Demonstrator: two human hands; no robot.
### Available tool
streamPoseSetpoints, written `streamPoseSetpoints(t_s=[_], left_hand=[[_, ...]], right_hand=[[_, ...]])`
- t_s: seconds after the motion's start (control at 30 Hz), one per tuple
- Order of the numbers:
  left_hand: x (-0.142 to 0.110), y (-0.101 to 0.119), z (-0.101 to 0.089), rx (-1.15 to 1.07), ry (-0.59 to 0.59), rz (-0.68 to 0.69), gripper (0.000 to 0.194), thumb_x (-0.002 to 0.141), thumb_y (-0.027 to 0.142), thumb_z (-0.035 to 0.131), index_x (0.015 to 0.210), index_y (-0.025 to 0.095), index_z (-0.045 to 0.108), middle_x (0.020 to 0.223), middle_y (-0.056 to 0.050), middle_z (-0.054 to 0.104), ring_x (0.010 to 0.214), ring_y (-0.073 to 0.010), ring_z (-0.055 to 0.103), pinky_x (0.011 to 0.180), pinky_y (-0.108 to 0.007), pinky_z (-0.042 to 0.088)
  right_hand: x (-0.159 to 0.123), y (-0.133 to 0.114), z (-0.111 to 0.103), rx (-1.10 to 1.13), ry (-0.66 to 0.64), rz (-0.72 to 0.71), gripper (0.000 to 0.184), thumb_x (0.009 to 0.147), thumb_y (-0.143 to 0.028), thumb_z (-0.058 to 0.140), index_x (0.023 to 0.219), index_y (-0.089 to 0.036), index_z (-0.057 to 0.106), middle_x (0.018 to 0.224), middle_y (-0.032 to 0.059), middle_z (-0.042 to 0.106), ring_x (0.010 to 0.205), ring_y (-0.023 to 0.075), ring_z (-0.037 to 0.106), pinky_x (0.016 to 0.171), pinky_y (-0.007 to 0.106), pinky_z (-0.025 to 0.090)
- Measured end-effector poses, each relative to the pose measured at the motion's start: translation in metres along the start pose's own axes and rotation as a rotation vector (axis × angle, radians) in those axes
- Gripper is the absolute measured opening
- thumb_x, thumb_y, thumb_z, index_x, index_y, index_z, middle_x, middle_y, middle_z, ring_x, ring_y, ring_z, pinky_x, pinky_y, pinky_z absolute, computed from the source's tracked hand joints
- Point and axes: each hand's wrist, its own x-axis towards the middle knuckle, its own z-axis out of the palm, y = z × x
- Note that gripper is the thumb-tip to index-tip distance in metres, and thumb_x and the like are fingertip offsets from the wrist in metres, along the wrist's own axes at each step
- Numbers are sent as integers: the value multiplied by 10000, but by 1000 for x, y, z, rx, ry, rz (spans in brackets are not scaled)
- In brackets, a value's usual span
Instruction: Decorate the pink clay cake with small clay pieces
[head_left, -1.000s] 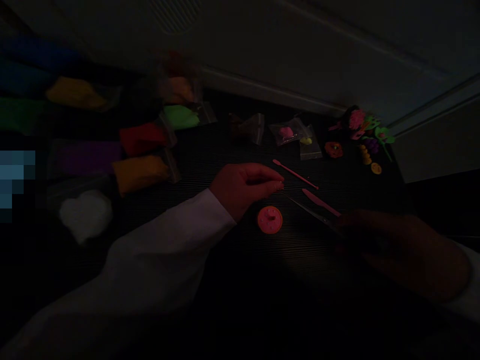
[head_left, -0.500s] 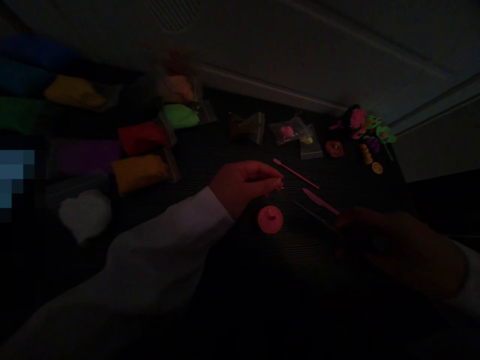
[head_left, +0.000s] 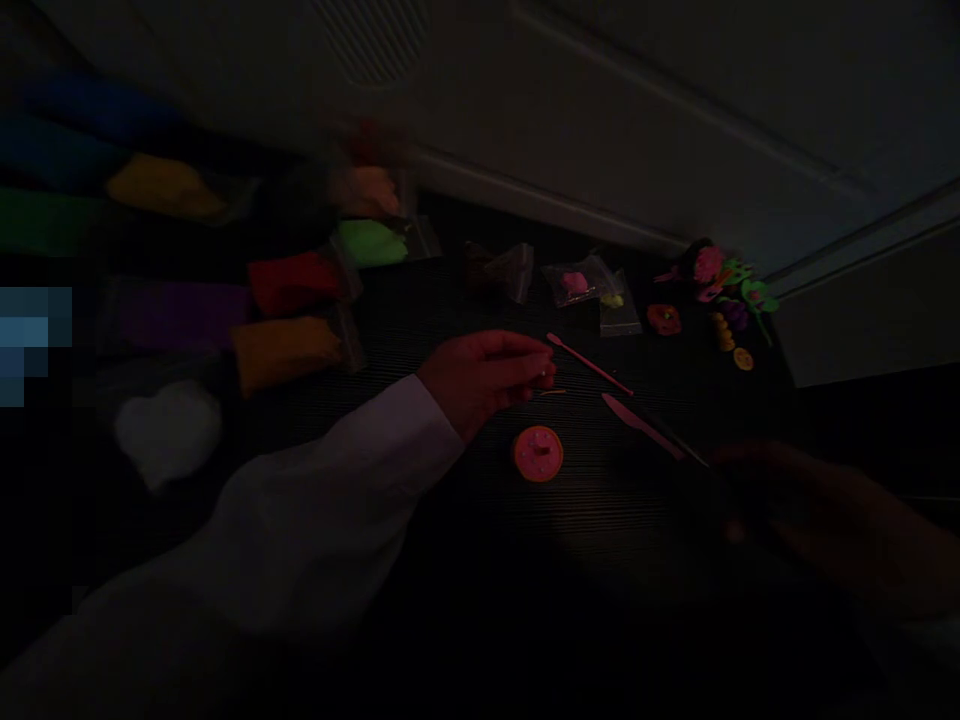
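Note:
My left hand is closed in a pinch above the dark table. A tiny pale speck shows at its fingertips; the rest of what it holds is hidden. Just below those fingers lies a thin orange strip. Nearer to me sits a round pink clay disc with an orange rim, pale dots and a small upright piece on top. At the right, my right hand, dim and blurred, grips what looks like scissors; only a slender metal blade shows clearly. A pink plastic knife lies beneath the blade.
A pink modelling stick lies beyond my hands. Bags of coloured clay, such as red, orange and white, spread over the left. Small clay figures stand at the back right, by the wall.
My right hand has drawn the blade away to the right from my left fingertips. A thin orange strip now shows below the left hand. The view has shifted slightly.

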Motion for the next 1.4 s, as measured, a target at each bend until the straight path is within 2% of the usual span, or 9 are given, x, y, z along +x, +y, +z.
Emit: streamPoseSetpoints(t_s=[0.13, 0.27, 0.43, 0.5, 0.57, 0.7, 0.83, 1.17, 1.4], left_hand=[[1, -1, 1, -42, -14, -44, 50, 667, 97, 640, 675, 138, 613, 608, 17, 645, 584, -62, 598, 553, -173, 424], [2, -2, -1, -111, -46, -76, 56, 670, 84, 648, 695, 126, 620, 624, 3, 653, 581, -66, 611, 538, -162, 436], [2, -2, -5, -172, -79, -88, 50, 700, 85, 627, 715, 133, 629, 642, 6, 653, 595, -64, 621, 545, -155, 457], [2, -2, -5, -197, -75, -99, 61, 710, 73, 614, 703, 132, 631, 632, 3, 651, 591, -64, 622, 538, -151, 458], [2, -3, -4, -205, -70, -114, 70, 711, 64, 611, 692, 128, 633, 624, -2, 651, 586, -69, 623, 531, -150, 460], [2, -4, -2, -224, -62, -124, 87, 715, 51, 597, 683, 122, 636, 636, -11, 658, 582, -84, 629, 525, -163, 472], [1, -3, -2, -303, -53, -86, 107, 725, 36, 576, 683, 115, 636, 635, -8, 654, 576, -75, 618, 545, -167, 482], [1, -7, 0, -340, -61, -83, 72, 710, 44, 595, 690, 102, 633, 638, -2, 645, 591, -69, 608, 604, -187, 496], [0, -7, -1, -343, -77, -96, 95, 738, 53, 569, 696, 124, 618, 659, 4, 657, 627, -83, 626, 652, -225, 506]], right_hand=[[-5, 46, 6, -154, 164, 93, 407, 734, -501, 552, 1017, -217, 481, 839, 56, 694, 670, 215, 683, 548, 307, 549], [8, 65, 10, -381, 139, 105, 311, 803, -434, 482, 1005, -201, 522, 807, 71, 695, 647, 237, 682, 508, 330, 541], [17, 67, -1, -445, 33, -72, 352, 799, -395, 504, 1065, -178, 585, 1024, 100, 637, 878, 230, 654, 734, 361, 547], [19, 55, -4, -468, 27, -64, 311, 829, -367, 453, 1023, -192, 622, 980, 85, 647, 783, 217, 664, 652, 343, 552], [24, 30, -1, -482, 177, -125, 291, 848, -344, 419, 966, -197, 641, 927, 78, 654, 760, 224, 657, 642, 368, 539], [52, -42, 21, -295, 535, -478, 149, 785, -272, 567, 879, -181, 639, 828, 61, 659, 744, 175, 632, 651, 317, 517], [87, -92, 46, -168, 654, -645, 148, 756, -250, 613, 891, -190, 615, 858, 44, 675, 815, 169, 622, 721, 316, 496], [103, -94, 58, -144, 651, -604, 106, 768, -262, 601, 799, -162, 597, 811, 48, 679, 798, 167, 622, 690, 310, 467], [104, -85, 61, -179, 689, -643, 128, 777, -203, 587, 898, -184, 623, 865, 48, 694, 825, 166, 632, 706, 301, 481]])
